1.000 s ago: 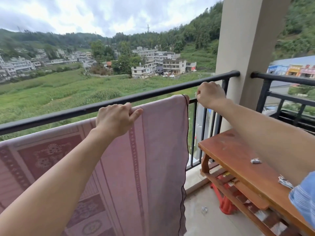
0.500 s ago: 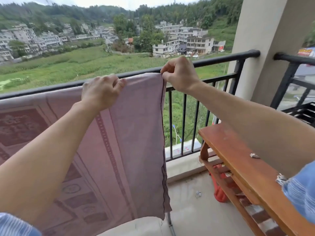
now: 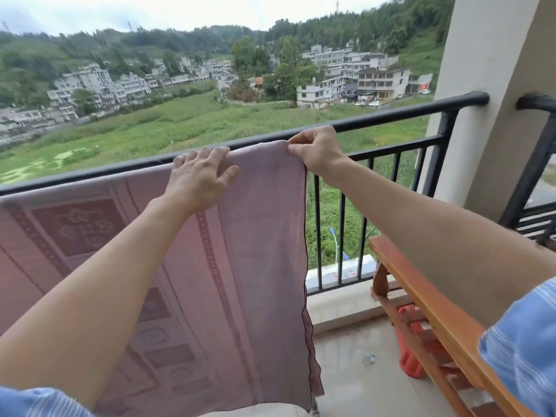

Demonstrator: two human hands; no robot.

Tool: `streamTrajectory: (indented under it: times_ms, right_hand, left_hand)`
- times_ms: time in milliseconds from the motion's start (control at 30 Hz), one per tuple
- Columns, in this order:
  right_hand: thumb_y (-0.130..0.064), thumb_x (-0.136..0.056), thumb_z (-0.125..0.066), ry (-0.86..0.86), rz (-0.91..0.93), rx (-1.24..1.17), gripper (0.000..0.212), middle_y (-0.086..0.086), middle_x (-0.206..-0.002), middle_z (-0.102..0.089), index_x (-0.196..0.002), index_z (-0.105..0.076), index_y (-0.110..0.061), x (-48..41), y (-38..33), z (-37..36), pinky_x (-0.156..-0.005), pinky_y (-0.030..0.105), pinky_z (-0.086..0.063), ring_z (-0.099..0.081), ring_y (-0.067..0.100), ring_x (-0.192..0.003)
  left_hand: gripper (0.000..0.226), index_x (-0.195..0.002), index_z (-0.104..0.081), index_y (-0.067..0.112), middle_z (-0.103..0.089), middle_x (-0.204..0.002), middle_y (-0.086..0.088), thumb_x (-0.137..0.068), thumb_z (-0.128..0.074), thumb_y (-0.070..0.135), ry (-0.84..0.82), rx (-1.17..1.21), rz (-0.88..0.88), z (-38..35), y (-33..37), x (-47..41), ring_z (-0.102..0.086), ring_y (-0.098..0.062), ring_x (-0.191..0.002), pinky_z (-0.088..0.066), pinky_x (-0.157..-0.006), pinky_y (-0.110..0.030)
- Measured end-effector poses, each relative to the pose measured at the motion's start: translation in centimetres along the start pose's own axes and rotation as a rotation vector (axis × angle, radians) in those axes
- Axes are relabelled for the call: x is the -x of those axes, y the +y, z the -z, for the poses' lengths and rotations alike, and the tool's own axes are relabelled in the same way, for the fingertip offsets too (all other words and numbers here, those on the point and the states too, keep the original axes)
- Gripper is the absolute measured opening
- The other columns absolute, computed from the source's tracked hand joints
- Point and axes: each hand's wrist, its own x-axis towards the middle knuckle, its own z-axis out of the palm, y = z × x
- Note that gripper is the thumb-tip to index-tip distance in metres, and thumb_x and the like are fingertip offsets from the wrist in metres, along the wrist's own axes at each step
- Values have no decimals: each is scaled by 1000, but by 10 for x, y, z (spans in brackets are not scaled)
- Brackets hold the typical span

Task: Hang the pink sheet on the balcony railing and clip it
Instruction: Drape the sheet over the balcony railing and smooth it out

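Observation:
The pink sheet (image 3: 246, 266), with darker patterned panels on its left part, hangs over the black balcony railing (image 3: 391, 115) and drapes down toward the floor. My left hand (image 3: 200, 177) lies flat with spread fingers on the sheet's top fold at the rail. My right hand (image 3: 316, 149) pinches the sheet's top right corner at the rail. No clip shows in either hand.
A wooden bench (image 3: 430, 314) stands at the right, with a red object (image 3: 410, 350) beneath it. A beige pillar (image 3: 487, 85) stands behind the bench, where a second railing (image 3: 538, 164) begins. A small clip-like item (image 3: 369, 358) lies on the tiled floor.
My right hand came left from the bare rail to the sheet's corner and pinches it. My left hand opened from a curled hold to lying flat on the fold.

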Motion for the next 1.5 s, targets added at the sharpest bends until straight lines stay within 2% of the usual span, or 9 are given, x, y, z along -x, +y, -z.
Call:
streamTrajectory:
  times_ms: [167,300,400,567,733,867,1000,1200,1500]
  right_hand:
    - [-3,-91,-59,47,-171,-314,18,1,-78,-65,-83,-72,-13,0,2,5,-51,22,-48,-55,12,-65]
    - [2,-95,-47,-54,-162,82,24,11,-94,-65,-92,-66,-11,4,21,6,-67,36,-56,-60,19,-70]
    - [-18,-95,-54,72,-99,10,14,9,-112,-63,-107,-61,-17,-3,13,9,-79,40,-56,-62,22,-90]
    - [-49,-59,-87,-201,-198,-60,110,5,-147,-38,-149,-26,-30,0,10,5,-105,50,-41,-43,26,-130]
    - [-5,-73,-80,-351,-293,-302,38,10,-97,-75,-110,-69,-2,0,21,8,-84,40,-56,-69,30,-97]
    - [-6,-72,-81,-201,-188,-118,21,4,-80,-71,-90,-73,-2,2,21,21,-65,26,-57,-67,19,-74]
    - [-15,-74,-81,-118,-98,258,19,1,-80,-63,-86,-68,-8,-2,17,9,-75,33,-51,-58,20,-80]
    - [-23,-82,-63,-78,345,624,42,-5,-123,-64,-124,-61,-25,14,-49,-42,-98,38,-47,-60,15,-111]
    - [-21,-86,-63,-185,853,595,23,4,-108,-68,-107,-70,-15,62,-100,-206,-91,44,-49,-61,24,-102]
  left_hand:
    - [48,-140,-40,27,-46,-141,-5,-98,-36,49,29,65,-7,2,0,-3,-36,-25,-132,-20,-108,-42]
    - [40,-131,-50,25,-55,-131,-4,-99,-36,45,79,154,-4,5,-6,-3,-45,-26,-124,-25,-104,-41]
    - [34,-120,-58,23,-62,-121,-6,-98,-40,43,153,170,9,11,-14,-6,-49,-28,-115,-30,-98,-42]
    - [22,-101,-70,22,-65,-80,3,-91,-59,37,110,351,14,18,-26,-13,-62,-30,-93,-47,-78,-37]
    - [6,-82,-75,15,-66,-74,0,-82,-73,21,259,463,-54,18,-28,-11,-66,-22,-81,-54,-77,-39]
    - [24,-100,-70,18,-70,-96,-1,-88,-63,38,268,363,-51,17,-48,-13,-65,-24,-93,-50,-77,-37]
    - [45,-94,-65,20,-70,-84,-2,-94,-38,56,201,171,-43,4,-70,-5,-63,-31,-85,-43,-70,-38]
    - [21,-105,-67,13,-67,-101,-3,-92,-58,26,374,339,-135,3,-88,18,-59,-24,-96,-42,-82,-35]
    - [18,-93,-68,8,-67,-93,-7,-83,-55,13,528,239,179,13,-235,128,-61,-28,-90,-49,-75,-37]
